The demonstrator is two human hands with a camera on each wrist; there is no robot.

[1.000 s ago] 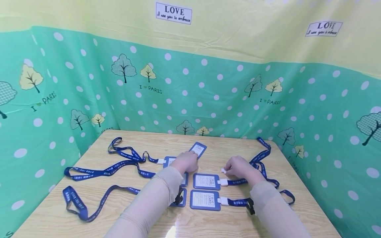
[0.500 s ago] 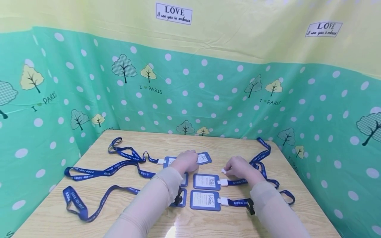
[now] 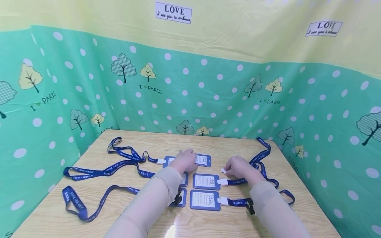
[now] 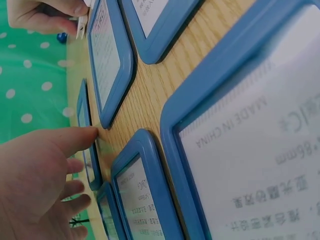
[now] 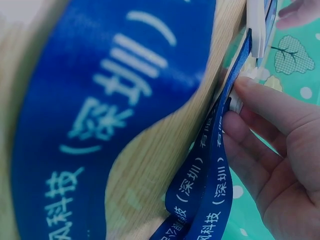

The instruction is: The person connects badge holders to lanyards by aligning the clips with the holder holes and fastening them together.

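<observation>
In the head view, a blue badge holder (image 3: 203, 160) lies at the back of the middle. My left hand (image 3: 184, 161) is at its left end, covering part of it. In the left wrist view, the left hand (image 4: 45, 175) has its thumb stretched out and fingers loosely spread beside that far badge holder (image 4: 86, 135); whether it touches is unclear. My right hand (image 5: 280, 145) pinches the white clip (image 5: 236, 102) of a blue lanyard (image 5: 207, 185) between thumb and fingers. Another badge holder (image 3: 168, 161) is partly hidden behind the left hand.
Two badge holders with lanyards, a nearer one (image 3: 205, 200) and one behind it (image 3: 206, 181), lie right of the middle. More badge holders (image 3: 184, 179) lie under my left forearm. Their lanyards (image 3: 104, 172) spread leftward over the wooden table (image 3: 143, 224). Patterned curtain (image 3: 208, 109) surrounds the table.
The badge holder beside my left hand has turned from a steep slant to nearly level, its free end swinging down toward me. My right hand stays in place on the clip.
</observation>
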